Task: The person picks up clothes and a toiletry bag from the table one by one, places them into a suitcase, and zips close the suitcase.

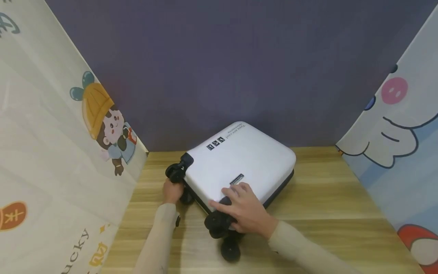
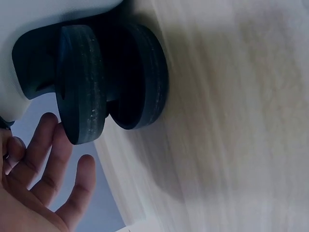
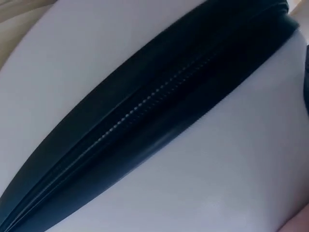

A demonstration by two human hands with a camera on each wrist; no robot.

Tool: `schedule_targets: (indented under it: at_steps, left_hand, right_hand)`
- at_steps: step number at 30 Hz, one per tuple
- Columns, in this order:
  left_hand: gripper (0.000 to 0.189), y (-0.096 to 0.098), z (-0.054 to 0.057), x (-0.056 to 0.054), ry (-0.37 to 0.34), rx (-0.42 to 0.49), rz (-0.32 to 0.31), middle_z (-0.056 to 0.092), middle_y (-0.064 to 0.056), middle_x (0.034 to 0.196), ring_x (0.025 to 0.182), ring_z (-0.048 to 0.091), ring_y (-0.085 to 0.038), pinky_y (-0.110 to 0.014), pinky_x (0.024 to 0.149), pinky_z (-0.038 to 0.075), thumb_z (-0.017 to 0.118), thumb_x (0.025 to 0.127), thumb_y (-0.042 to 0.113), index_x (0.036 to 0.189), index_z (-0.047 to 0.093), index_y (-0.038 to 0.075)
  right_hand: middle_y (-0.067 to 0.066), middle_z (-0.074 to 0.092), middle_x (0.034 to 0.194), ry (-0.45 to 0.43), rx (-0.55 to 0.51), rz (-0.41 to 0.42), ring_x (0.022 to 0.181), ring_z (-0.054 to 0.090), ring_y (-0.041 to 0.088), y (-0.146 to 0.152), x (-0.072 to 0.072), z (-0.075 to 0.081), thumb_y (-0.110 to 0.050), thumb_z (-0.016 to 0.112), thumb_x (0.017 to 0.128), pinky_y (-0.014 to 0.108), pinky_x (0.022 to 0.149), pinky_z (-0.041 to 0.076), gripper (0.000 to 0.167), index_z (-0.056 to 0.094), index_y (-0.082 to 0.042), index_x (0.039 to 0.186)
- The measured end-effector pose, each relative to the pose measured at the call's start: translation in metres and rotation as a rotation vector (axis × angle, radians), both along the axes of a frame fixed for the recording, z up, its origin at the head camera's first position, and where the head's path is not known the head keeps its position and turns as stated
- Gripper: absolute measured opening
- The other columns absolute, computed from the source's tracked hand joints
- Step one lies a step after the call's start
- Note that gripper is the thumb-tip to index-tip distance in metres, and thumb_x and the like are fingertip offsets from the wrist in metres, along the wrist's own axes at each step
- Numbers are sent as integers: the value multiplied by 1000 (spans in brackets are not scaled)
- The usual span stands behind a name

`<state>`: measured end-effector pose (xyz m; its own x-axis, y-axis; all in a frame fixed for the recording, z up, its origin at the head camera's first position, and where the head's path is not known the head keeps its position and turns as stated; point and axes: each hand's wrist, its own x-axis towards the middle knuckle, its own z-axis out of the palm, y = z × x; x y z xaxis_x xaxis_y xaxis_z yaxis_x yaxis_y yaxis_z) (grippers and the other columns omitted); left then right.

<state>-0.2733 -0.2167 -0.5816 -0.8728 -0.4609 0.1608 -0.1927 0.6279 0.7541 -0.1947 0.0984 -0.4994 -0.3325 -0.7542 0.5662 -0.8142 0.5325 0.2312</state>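
Observation:
A white hard-shell suitcase [image 1: 239, 160] lies on its broad side on the wooden table, its black wheels towards me. My left hand [image 1: 172, 191] is at the left wheels [image 1: 176, 172]. In the left wrist view its fingers [image 2: 58, 159] are loosely extended beside a double wheel [image 2: 79, 84]; whether they touch it I cannot tell. My right hand [image 1: 248, 209] grips the near corner, fingers over the white shell, thumb lower by the near wheels [image 1: 217, 224]. A black zip band [image 3: 145, 106] crosses the right wrist view, where little of that hand shows.
A dark panel [image 1: 219, 68] stands behind the suitcase at the table's back edge. Printed cartoon sheets hang at the left [image 1: 44, 125] and right [image 1: 417, 152]. Bare wood [image 1: 325, 205] shows to the right of the suitcase.

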Motion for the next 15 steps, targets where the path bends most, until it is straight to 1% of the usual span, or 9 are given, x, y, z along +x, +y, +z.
schedule_targets:
  at_steps: [3,6,8,10,13,15]
  left_hand:
    - [35,0,1,-3,-10,28,-9,69,-37,100,96,66,-57,-65,83,51,57,84,20,92,67,-13]
    - [34,0,0,-5,-25,57,1,69,-37,103,98,66,-56,-65,85,51,57,83,18,97,66,-13]
    - [34,0,-1,-6,-32,64,9,68,-37,104,99,66,-56,-64,86,51,56,83,17,98,65,-13]
    - [34,0,-2,-7,-30,65,16,68,-37,104,98,66,-56,-64,86,50,57,82,16,98,65,-13]
    - [33,-2,-3,-8,-20,32,16,69,-37,99,95,66,-56,-64,82,51,58,81,16,94,66,-13]
    - [30,-3,-5,-7,-3,-7,-3,69,-37,95,91,67,-57,-65,78,51,59,81,16,88,67,-12]
  right_hand:
    - [3,61,133,-15,26,29,114,60,27,-5,2,2,-45,89,64,47,93,51,64,69,-41,124]
    - [1,60,138,-42,-4,28,122,58,29,-9,4,0,-37,89,66,48,96,50,44,72,-38,107]
    - [2,60,139,-56,-36,12,126,57,32,-12,5,-1,-32,88,67,51,95,49,38,71,-34,100]
    - [2,61,138,-57,-64,-12,126,58,32,-15,5,-3,-31,87,69,51,93,49,31,69,-30,94]
    - [2,61,137,-61,-85,-54,125,58,32,-18,7,-5,-33,85,72,52,91,48,27,65,-25,88]
    - [2,62,136,-65,-100,-78,123,59,32,-19,8,-7,-35,86,71,52,91,48,28,64,-24,85]
